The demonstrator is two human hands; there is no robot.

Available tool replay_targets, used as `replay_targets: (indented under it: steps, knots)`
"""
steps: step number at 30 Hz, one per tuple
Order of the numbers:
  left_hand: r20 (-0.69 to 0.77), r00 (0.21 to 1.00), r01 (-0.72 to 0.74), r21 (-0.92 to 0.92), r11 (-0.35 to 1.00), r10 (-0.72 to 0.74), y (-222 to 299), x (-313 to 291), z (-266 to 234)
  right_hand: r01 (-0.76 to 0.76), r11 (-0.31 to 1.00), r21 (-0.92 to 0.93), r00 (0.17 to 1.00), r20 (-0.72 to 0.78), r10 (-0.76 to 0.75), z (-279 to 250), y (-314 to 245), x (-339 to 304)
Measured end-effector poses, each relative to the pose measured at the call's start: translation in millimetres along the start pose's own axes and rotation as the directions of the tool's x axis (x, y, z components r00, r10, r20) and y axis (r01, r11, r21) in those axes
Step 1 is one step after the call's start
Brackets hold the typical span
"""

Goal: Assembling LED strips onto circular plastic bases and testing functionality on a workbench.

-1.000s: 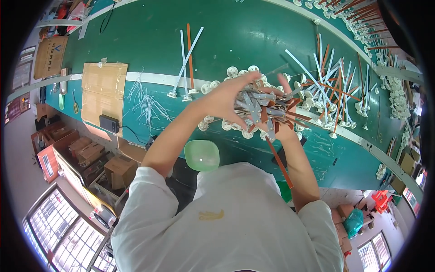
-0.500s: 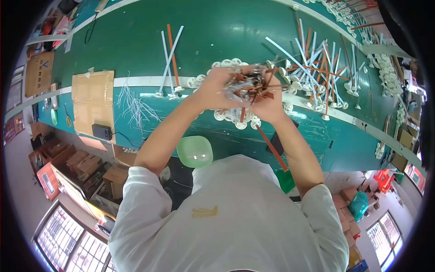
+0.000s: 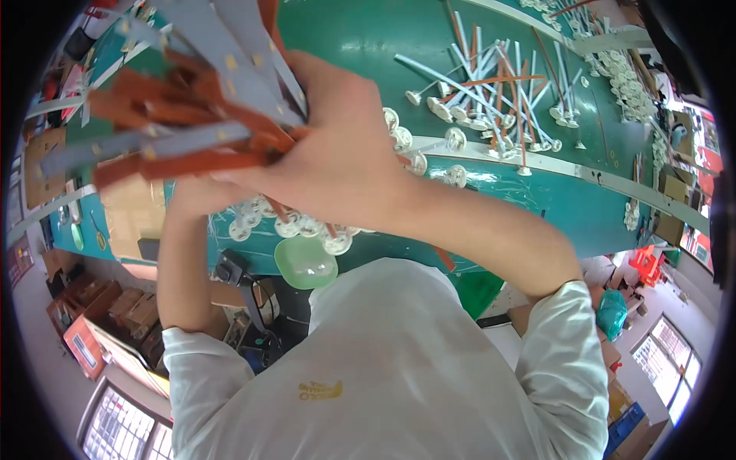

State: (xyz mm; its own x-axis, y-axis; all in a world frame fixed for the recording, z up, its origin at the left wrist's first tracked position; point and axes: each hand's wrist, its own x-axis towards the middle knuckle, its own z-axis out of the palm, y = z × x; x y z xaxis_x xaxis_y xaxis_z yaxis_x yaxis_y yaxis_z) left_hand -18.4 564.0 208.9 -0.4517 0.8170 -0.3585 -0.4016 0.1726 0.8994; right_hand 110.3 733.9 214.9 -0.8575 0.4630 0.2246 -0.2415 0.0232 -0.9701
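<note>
The right hand (image 3: 341, 146) is wrapped around the bundle of flat grey and orange-brown strips (image 3: 195, 96), which fans out to its left; the left hand (image 3: 201, 193) lies partly behind, its grip impossible to tell

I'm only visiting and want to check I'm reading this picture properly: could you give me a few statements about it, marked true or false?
1. The right hand grips a bundle of strips. True.
2. Every strip in that bundle is the same colour. False: some are grey, others reddish-brown.
3. Loose strips with round white ends lie on the green table, to the right of the right hand. True.
4. The left hand is in full view. False: the bundle and the right hand partly hide it.
5. The person's sleeves are black. False: the sleeves are white.
</note>
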Motion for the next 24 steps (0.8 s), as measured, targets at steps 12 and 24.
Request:
replay_targets:
  steps: [12,24]
  knots:
    - [-0.115,0.982,0.186,0.521,0.833,-0.147,46.0,11.7,-79.1,-0.653,0.682,0.329,0.757,0.314,0.573,94.5,59.2,63.4]
    - [-0.041,0.899,0.412,0.415,0.811,-0.436,11.8,119.9,-151.2,-0.850,0.393,0.351,0.515,0.396,0.760,90.3,161.4,146.6]
